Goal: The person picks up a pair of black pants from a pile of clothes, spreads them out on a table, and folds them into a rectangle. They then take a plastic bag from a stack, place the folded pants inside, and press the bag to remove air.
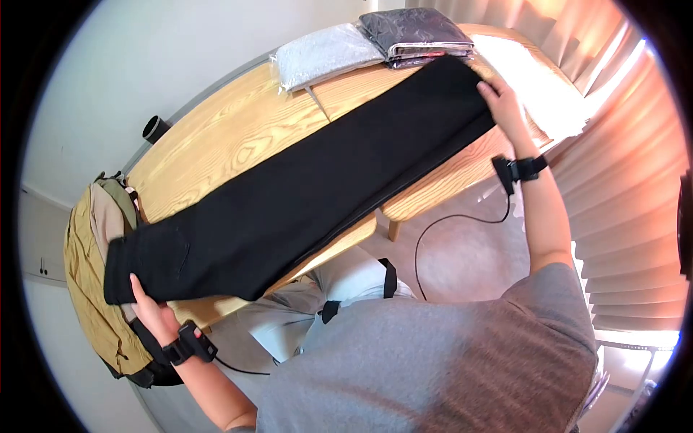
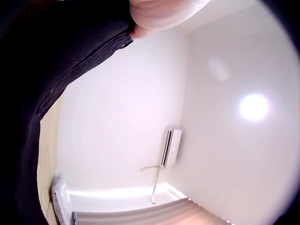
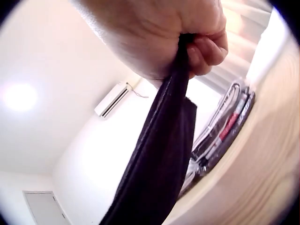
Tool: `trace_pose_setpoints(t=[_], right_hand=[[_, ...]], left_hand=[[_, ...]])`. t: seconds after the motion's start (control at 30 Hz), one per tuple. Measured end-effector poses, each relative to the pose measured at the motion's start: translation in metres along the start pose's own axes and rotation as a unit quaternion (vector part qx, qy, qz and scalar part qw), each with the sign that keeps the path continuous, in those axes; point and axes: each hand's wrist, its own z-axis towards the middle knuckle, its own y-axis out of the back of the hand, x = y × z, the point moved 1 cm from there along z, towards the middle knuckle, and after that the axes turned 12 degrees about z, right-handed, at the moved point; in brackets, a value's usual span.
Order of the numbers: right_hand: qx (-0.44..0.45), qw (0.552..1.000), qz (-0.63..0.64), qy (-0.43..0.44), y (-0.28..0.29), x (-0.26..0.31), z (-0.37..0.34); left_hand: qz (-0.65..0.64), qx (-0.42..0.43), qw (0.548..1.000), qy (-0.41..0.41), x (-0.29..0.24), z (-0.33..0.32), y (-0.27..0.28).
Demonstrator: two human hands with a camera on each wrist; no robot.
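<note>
Black trousers (image 1: 310, 173), folded lengthwise, stretch diagonally over the table in the head view, waistband at lower left, leg ends at upper right. My left hand (image 1: 150, 312) grips the waistband end, its thumb lying on top. At the leg ends my right hand (image 1: 503, 108) pinches the cloth edge. The left wrist view shows part of the left hand (image 2: 161, 14) against the dark trousers (image 2: 70, 51); its fingertips are hidden. In the right wrist view the right hand (image 3: 173, 37) has its fingers curled round the hanging trousers (image 3: 159, 154).
A wooden table (image 1: 216, 173) lies beneath. At its far edge are a light plastic-wrapped package (image 1: 328, 56) and a dark one (image 1: 419, 32). A black cup (image 1: 154, 129) stands at the back left. Clothes (image 1: 94, 267) hang at the left, and curtains (image 1: 621, 195) at the right.
</note>
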Motion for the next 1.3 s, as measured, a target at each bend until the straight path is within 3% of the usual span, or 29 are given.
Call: trace_pose_setpoints(t=[0.07, 0.2, 0.27, 0.33, 0.37, 0.4, 0.43, 0.47, 0.5, 0.53, 0.6, 0.67, 0.73, 0.9, 1.07, 1.13, 1.23, 1.3], right_hand=[[-0.023, 1.0, 0.009, -0.002, 0.017, -0.01, 0.023], [-0.044, 0.998, 0.039, -0.024, 0.037, -0.058, 0.043], [-0.055, 0.995, 0.06, -0.05, 0.03, -0.092, 0.032], [0.037, 0.985, -0.12, -0.116, 0.023, -0.118, 0.017], [0.064, 0.981, -0.092, -0.159, 0.018, -0.143, 0.013], [0.078, 0.981, -0.106, -0.143, 0.017, -0.129, 0.005], [0.055, 0.983, -0.089, -0.154, 0.014, -0.114, 0.002], [0.03, 0.983, -0.073, -0.164, 0.012, -0.103, 0.0], [0.031, 0.974, -0.083, -0.208, 0.011, -0.098, -0.001], [0.028, 0.963, -0.094, -0.252, 0.015, -0.098, 0.0], [0.065, 0.959, -0.111, -0.253, 0.016, -0.11, -0.002], [0.081, 0.939, -0.065, -0.329, 0.014, -0.121, -0.003], [0.023, 0.941, -0.012, -0.337, 0.014, -0.112, -0.009], [0.053, 0.904, 0.078, -0.416, 0.021, -0.122, 0.005], [0.075, 0.868, 0.08, -0.483, 0.02, -0.075, 0.005], [0.078, 0.857, 0.059, -0.505, 0.021, -0.084, 0.003], [-0.039, 0.846, 0.22, -0.484, 0.028, -0.087, 0.0], [-0.027, 0.828, 0.289, -0.479, 0.038, -0.096, -0.008]], left_hand=[[0.006, 0.005, 0.999, -0.04, -0.016, -0.023, -0.033], [-0.052, 0.029, 0.995, 0.075, 0.039, 0.018, -0.033], [0.099, -0.097, 0.976, 0.167, 0.075, 0.041, -0.016], [0.199, -0.158, 0.961, -0.111, 0.046, -0.02, -0.056], [0.321, -0.17, 0.899, -0.245, 0.041, -0.035, -0.068], [0.431, -0.175, 0.805, -0.368, 0.036, -0.052, -0.08], [0.403, -0.002, 0.824, -0.399, 0.022, -0.079, -0.101], [0.401, 0.127, 0.811, -0.407, 0.022, -0.1, -0.117], [0.451, 0.237, 0.739, -0.44, 0.018, -0.115, -0.13], [0.447, 0.29, 0.719, -0.447, 0.025, -0.129, -0.143], [0.475, 0.346, 0.683, -0.434, 0.036, -0.145, -0.162], [0.516, 0.342, 0.65, -0.441, 0.047, -0.153, -0.174], [0.517, 0.346, 0.649, -0.437, 0.057, -0.153, -0.177], [0.534, 0.335, 0.652, -0.422, 0.064, -0.149, -0.176], [0.522, 0.342, 0.657, -0.422, 0.071, -0.135, -0.173], [0.502, 0.329, 0.701, -0.385, 0.06, -0.133, -0.173], [0.509, 0.286, 0.672, -0.455, 0.037, -0.141, -0.168], [0.519, 0.314, 0.647, -0.463, 0.041, -0.142, -0.161]])
